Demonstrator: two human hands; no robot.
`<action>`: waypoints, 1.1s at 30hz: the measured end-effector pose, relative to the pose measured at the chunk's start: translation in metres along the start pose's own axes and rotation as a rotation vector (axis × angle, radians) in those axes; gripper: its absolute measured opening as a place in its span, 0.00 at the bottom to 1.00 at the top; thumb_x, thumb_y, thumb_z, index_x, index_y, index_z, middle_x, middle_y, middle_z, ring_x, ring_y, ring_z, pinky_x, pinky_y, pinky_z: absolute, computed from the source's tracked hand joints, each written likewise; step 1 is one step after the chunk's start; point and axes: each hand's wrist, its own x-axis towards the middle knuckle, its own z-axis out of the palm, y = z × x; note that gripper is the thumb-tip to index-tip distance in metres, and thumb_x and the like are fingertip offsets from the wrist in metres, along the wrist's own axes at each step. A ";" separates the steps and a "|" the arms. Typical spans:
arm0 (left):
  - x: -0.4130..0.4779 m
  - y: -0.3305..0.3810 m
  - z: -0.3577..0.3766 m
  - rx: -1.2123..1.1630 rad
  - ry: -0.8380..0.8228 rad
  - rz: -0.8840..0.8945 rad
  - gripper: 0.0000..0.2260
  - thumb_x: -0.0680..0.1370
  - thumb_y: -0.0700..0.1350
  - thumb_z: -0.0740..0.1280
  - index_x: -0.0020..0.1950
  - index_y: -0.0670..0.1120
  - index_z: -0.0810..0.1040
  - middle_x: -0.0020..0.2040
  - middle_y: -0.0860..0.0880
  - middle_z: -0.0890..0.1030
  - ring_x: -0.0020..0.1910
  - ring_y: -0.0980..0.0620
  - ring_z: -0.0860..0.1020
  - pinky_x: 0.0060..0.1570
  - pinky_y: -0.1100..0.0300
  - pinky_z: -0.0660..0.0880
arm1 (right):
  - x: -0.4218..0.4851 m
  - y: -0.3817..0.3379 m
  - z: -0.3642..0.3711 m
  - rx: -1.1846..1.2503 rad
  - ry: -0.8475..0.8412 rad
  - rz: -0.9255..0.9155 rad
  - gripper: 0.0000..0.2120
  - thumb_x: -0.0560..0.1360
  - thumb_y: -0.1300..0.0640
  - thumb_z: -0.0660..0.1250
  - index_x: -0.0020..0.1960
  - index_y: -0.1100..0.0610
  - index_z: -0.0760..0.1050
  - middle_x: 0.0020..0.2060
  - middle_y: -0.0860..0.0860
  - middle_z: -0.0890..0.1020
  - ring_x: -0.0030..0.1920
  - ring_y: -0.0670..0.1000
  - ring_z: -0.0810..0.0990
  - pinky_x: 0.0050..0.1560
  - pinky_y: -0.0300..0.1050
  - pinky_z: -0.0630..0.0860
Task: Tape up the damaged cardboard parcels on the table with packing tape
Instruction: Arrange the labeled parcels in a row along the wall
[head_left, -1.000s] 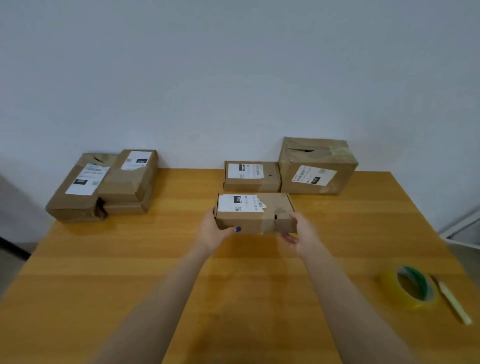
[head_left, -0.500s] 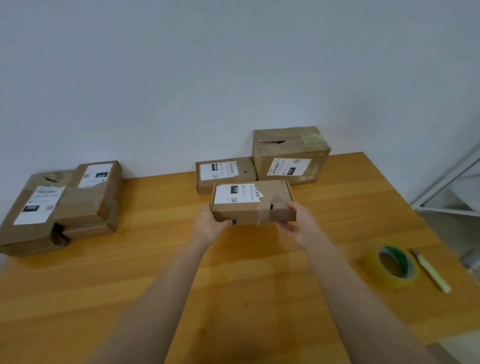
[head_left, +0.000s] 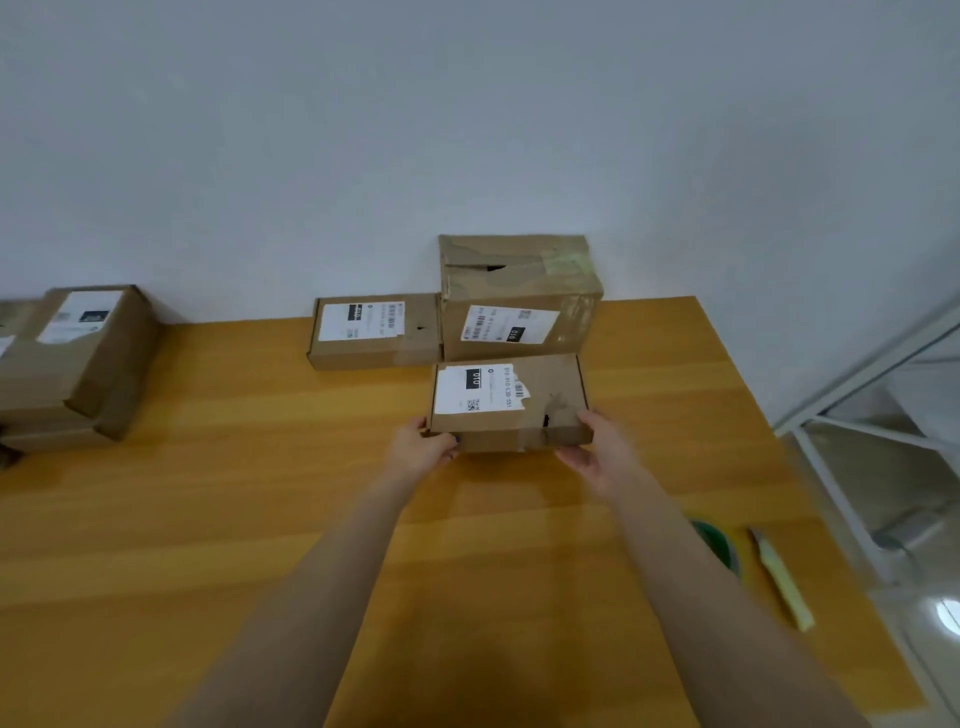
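The person holds a flat box (head_left: 509, 402) with both hands. The left hand (head_left: 421, 449) grips its near left corner. The right hand (head_left: 597, 452) grips its near right corner, with the thumb on top. The flat box is just in front of the tall box (head_left: 519, 296), and it is hard to tell if the two touch. It is also hard to tell if the flat box rests on the table (head_left: 208, 493) or is lifted a little. It has a white label with a ripped edge, and a small dark tear (head_left: 545, 420) close to the right hand. No new tape shows on that tear, so the job seems to be at its start: picking a broken box and getting it ready. The tape (head_left: 719, 543) lies well in front of the tall box and to its right, half hidden by the right arm, with a cutter (head_left: 782, 582) just beside it. Next, the person will likely need to set the flat box down flat, let go with the right hand, and reach for the tape. The left hand should hold the box so it does not slide. A small box (head_left: 374, 332) sits just left of the tall box.
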 end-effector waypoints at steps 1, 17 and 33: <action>0.002 0.000 0.011 -0.028 0.015 -0.016 0.17 0.77 0.32 0.64 0.66 0.37 0.69 0.45 0.45 0.77 0.38 0.52 0.77 0.36 0.66 0.78 | 0.006 -0.003 -0.007 -0.070 0.000 -0.003 0.21 0.80 0.59 0.62 0.72 0.54 0.63 0.63 0.57 0.73 0.56 0.57 0.76 0.57 0.52 0.77; 0.033 -0.008 0.050 -0.174 0.105 -0.089 0.17 0.77 0.33 0.62 0.66 0.38 0.69 0.56 0.42 0.76 0.56 0.44 0.77 0.56 0.54 0.76 | 0.075 -0.012 -0.022 -0.289 0.015 0.063 0.22 0.82 0.62 0.58 0.75 0.54 0.63 0.43 0.51 0.72 0.41 0.48 0.72 0.52 0.46 0.77; 0.039 0.003 0.043 0.052 0.105 -0.107 0.19 0.76 0.40 0.63 0.67 0.39 0.70 0.60 0.40 0.77 0.58 0.42 0.76 0.59 0.48 0.75 | 0.083 -0.015 -0.016 -0.354 0.125 0.039 0.16 0.81 0.64 0.57 0.69 0.63 0.68 0.39 0.53 0.72 0.37 0.48 0.73 0.39 0.42 0.77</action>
